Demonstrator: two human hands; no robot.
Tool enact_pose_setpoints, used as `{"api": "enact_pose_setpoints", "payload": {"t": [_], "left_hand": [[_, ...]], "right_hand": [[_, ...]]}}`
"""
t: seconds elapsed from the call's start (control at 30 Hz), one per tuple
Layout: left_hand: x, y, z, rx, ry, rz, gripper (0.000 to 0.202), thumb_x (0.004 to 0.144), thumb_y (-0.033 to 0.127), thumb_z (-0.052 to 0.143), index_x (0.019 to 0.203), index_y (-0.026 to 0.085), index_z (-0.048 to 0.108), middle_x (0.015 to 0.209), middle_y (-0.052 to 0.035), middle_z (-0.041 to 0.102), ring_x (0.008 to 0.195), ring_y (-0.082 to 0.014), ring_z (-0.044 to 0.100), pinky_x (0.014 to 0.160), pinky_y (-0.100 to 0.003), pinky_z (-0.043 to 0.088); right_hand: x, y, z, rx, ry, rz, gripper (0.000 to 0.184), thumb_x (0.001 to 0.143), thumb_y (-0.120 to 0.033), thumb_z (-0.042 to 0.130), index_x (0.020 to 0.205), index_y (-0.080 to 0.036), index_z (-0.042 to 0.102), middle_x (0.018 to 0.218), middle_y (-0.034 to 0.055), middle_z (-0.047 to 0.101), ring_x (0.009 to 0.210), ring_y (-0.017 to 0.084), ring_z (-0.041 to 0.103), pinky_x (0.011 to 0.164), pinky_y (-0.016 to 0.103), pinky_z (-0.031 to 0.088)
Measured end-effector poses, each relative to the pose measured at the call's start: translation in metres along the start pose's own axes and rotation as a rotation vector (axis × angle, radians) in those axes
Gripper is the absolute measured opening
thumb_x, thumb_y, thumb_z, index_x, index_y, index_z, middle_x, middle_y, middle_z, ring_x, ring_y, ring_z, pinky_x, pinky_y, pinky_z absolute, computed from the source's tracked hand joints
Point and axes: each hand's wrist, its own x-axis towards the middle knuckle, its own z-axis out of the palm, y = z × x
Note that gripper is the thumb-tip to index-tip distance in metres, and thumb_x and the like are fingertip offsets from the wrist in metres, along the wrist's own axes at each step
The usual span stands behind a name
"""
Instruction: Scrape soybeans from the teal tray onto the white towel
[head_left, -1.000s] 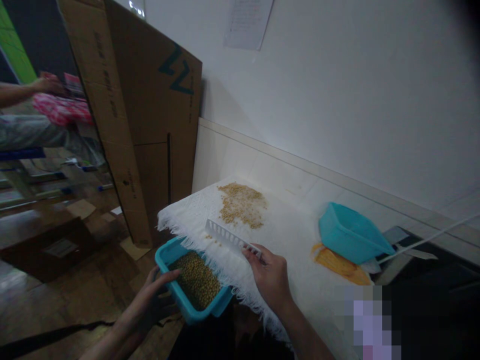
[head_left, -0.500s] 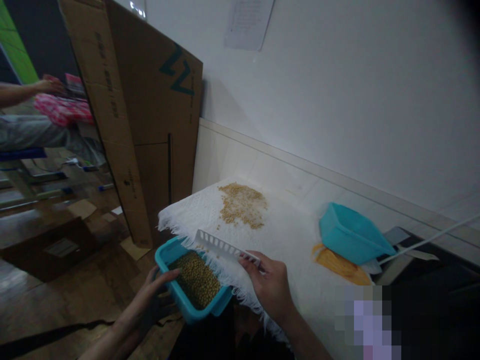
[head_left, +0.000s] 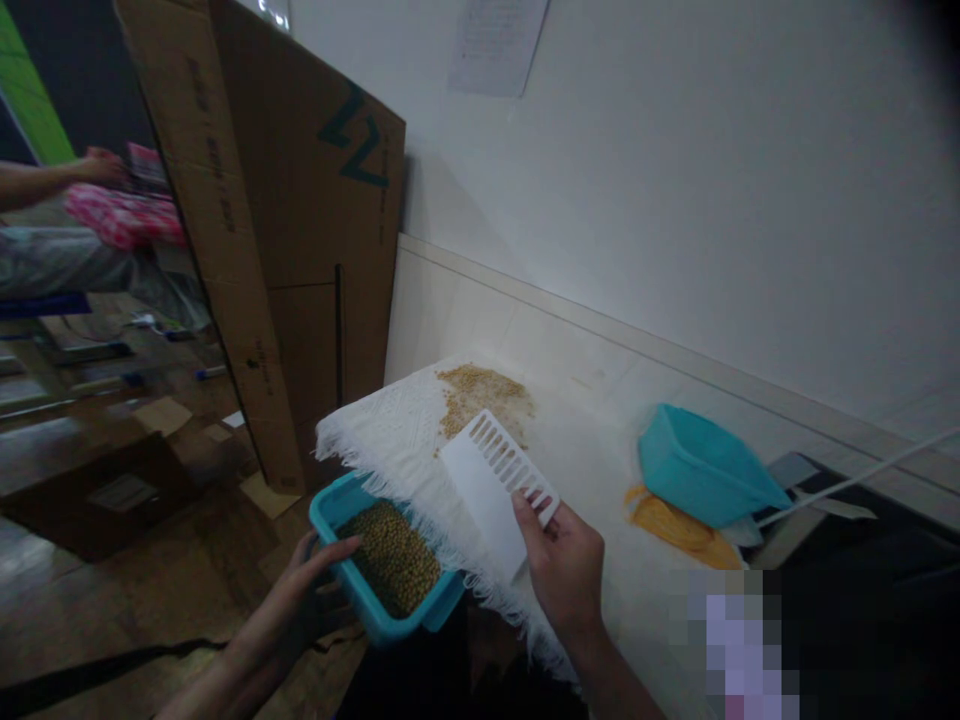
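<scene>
My left hand grips the near left side of a teal tray filled with green-brown beans, held just below the fringed edge of a white cloth. My right hand holds a white slotted scraper by its lower right corner, lifted and tilted so its flat face shows above the cloth. A pile of loose beans lies on the cloth behind the scraper.
A second teal tray leans tilted on a yellow object at the right. Tall cardboard sheets stand at the left against the wall. Another person's arm reaches in at the far left. A white cable crosses the right.
The scraper swept toward the cloth's edge over the tray, then my right hand raised and turned it so its broad face shows. My left hand and the tray stayed put.
</scene>
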Motion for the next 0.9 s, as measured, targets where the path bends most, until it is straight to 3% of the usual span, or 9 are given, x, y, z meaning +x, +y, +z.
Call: {"api": "enact_pose_setpoints", "payload": {"t": [0.1,0.27,0.6,0.77,0.9], "left_hand": [[-0.002,0.001,0.001,-0.002,-0.012,-0.004,0.084,0.084,0.045,0.088,0.154,0.034,0.043,0.119,-0.0094,0.070,0.085,-0.0291,0.079,0.084,-0.048,0.066],[-0.003,0.001,0.000,-0.004,-0.004,0.006,0.083,0.083,0.046,0.089,0.153,0.032,0.045,0.112,-0.0080,0.072,0.083,-0.0284,0.078,0.085,-0.048,0.065],[0.002,-0.001,-0.003,-0.001,-0.006,-0.003,0.087,0.084,0.046,0.089,0.157,0.034,0.042,0.123,-0.0114,0.072,0.084,-0.0289,0.080,0.083,-0.047,0.065],[0.004,-0.001,-0.006,-0.008,-0.020,-0.006,0.090,0.081,0.048,0.090,0.156,0.034,0.043,0.126,-0.0128,0.072,0.089,-0.0315,0.082,0.083,-0.047,0.065],[0.004,-0.001,-0.006,0.004,-0.012,-0.005,0.092,0.080,0.048,0.092,0.157,0.034,0.043,0.123,-0.0121,0.074,0.089,-0.0321,0.082,0.083,-0.048,0.066]], "right_hand": [[0.000,0.004,0.006,-0.009,-0.044,-0.012,0.050,0.099,-0.058,0.068,0.076,-0.016,0.080,0.062,0.0047,0.074,0.057,0.020,0.069,0.055,0.025,0.053],[0.004,0.018,0.011,-0.021,0.056,0.015,0.052,0.099,-0.060,0.067,0.076,-0.016,0.079,0.065,0.0065,0.077,0.057,0.021,0.070,0.057,0.027,0.054],[0.022,0.032,-0.008,-0.041,0.107,0.074,0.060,0.091,-0.074,0.070,0.081,-0.016,0.082,0.071,0.0109,0.083,0.062,0.028,0.078,0.058,0.032,0.057],[0.029,0.040,-0.020,-0.084,0.125,0.062,0.060,0.089,-0.074,0.073,0.081,-0.016,0.082,0.073,0.0111,0.083,0.064,0.028,0.078,0.060,0.031,0.058],[0.024,0.032,-0.019,-0.080,0.130,0.040,0.057,0.094,-0.070,0.071,0.082,-0.015,0.082,0.070,0.0088,0.081,0.063,0.025,0.076,0.060,0.029,0.057]]}}
